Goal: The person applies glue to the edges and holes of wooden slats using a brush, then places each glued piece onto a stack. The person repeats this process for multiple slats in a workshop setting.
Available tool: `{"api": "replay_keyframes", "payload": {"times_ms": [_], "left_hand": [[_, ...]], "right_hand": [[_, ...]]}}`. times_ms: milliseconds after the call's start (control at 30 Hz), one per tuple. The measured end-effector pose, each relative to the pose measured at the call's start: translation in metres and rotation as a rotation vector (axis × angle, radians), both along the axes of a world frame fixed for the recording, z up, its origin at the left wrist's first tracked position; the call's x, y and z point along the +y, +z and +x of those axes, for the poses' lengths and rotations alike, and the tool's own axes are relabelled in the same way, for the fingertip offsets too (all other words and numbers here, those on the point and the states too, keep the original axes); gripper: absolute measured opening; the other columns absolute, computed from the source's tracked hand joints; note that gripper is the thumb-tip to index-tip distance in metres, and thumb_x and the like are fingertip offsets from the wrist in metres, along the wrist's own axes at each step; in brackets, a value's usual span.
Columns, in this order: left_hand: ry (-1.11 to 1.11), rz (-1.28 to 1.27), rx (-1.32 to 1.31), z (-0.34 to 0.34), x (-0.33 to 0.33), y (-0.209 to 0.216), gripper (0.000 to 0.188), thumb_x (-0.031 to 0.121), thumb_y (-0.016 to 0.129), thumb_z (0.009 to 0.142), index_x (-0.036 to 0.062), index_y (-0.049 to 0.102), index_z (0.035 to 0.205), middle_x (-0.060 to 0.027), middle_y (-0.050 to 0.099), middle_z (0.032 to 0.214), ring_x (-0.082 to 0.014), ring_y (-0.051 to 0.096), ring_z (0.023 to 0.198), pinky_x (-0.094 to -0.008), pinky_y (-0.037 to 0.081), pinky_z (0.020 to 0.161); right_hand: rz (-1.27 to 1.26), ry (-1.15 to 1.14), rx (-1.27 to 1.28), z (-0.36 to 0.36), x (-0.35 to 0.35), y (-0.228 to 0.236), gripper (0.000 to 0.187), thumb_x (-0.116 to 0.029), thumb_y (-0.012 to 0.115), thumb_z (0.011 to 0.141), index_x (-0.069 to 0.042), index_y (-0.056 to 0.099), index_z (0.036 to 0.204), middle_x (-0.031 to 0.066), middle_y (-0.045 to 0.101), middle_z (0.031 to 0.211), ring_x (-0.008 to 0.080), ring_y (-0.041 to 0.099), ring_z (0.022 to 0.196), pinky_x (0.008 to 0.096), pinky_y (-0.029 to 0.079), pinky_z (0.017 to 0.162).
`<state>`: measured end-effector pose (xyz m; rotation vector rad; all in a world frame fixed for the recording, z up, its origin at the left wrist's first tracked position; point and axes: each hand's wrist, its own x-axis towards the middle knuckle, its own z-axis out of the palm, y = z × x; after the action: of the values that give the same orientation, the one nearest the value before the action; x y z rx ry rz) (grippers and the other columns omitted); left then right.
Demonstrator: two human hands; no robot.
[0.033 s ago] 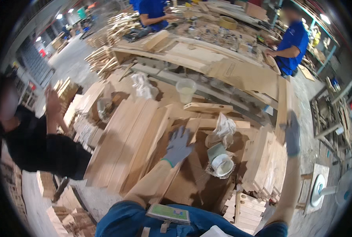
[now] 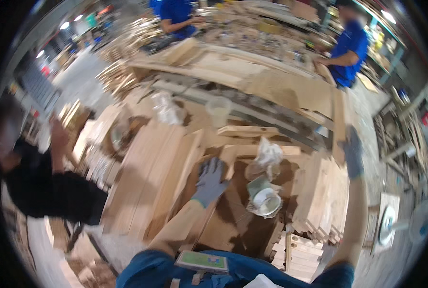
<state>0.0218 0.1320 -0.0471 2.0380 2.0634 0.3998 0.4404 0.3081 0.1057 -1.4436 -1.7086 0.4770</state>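
My left hand (image 2: pixel 210 182), in a grey glove, lies with its fingers spread on a long wooden plank (image 2: pixel 200 225) that runs away from me. My right hand (image 2: pixel 352 152), gloved alike, is raised at the far right of the bench, its fingers stretched out and the thumb apart. It is beside the end of a long upright-looking board (image 2: pixel 338 120); whether it touches the board I cannot tell. Between my hands stands a white tub (image 2: pixel 266 201) on plastic wrap, with a crumpled white plastic bag (image 2: pixel 269 156) behind it.
Planks lie side by side at the left (image 2: pixel 142 177), and a stack of wooden pieces (image 2: pixel 319 192) stands at the right. A translucent bucket (image 2: pixel 218 110) is farther back. A person's black sleeve (image 2: pixel 55 197) reaches in at the left. Two people in blue (image 2: pixel 350 53) work across the bench.
The whole view has shifted slightly to the left and blurred a little. Both my hands keep nearly the same places against the wood.
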Motion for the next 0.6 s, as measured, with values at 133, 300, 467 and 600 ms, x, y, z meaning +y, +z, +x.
{"api": "replay_keyframes", "payload": {"times_ms": [133,300,467,600], "left_hand": [[0.068,0.044,0.051,-0.006,-0.014,0.027,0.064,0.032,0.062,0.076,0.0048,0.041,0.13,-0.023,0.033,0.138,-0.0411,0.027,0.13,-0.0489,0.018,0.109],[0.028,0.04,0.033,-0.006,-0.003,0.02,0.064,0.038,0.061,0.078,0.0052,0.043,0.129,-0.0222,0.033,0.139,-0.0451,0.027,0.129,-0.053,0.014,0.108],[-0.013,0.147,-0.078,-0.001,0.013,0.017,0.06,0.033,0.064,0.075,0.0087,0.044,0.126,-0.0204,0.038,0.135,-0.0421,0.034,0.125,-0.0538,0.02,0.106],[0.061,0.043,-0.036,-0.007,0.004,0.023,0.062,0.031,0.063,0.076,0.0087,0.041,0.128,-0.0185,0.036,0.136,-0.0403,0.032,0.126,-0.0531,0.02,0.106]], "right_hand": [[0.038,-0.312,-0.421,-0.021,0.129,-0.008,0.037,-0.028,0.065,0.07,-0.006,0.06,0.1,0.0224,0.063,0.099,0.0371,0.061,0.09,0.0437,0.049,0.078],[-0.156,-0.428,-0.652,0.012,0.203,-0.015,0.042,-0.035,0.07,0.071,-0.005,0.059,0.098,0.0159,0.065,0.089,0.029,0.063,0.084,0.0405,0.05,0.071],[-0.064,-0.509,-0.704,0.061,0.196,-0.007,0.07,-0.036,0.067,0.073,-0.007,0.043,0.132,0.0185,0.058,0.117,0.0334,0.057,0.105,0.0425,0.046,0.087],[0.068,-0.385,-0.723,0.002,0.176,-0.014,0.064,-0.037,0.065,0.077,-0.007,0.045,0.13,0.0159,0.055,0.122,0.0339,0.052,0.112,0.0431,0.044,0.089]]}}
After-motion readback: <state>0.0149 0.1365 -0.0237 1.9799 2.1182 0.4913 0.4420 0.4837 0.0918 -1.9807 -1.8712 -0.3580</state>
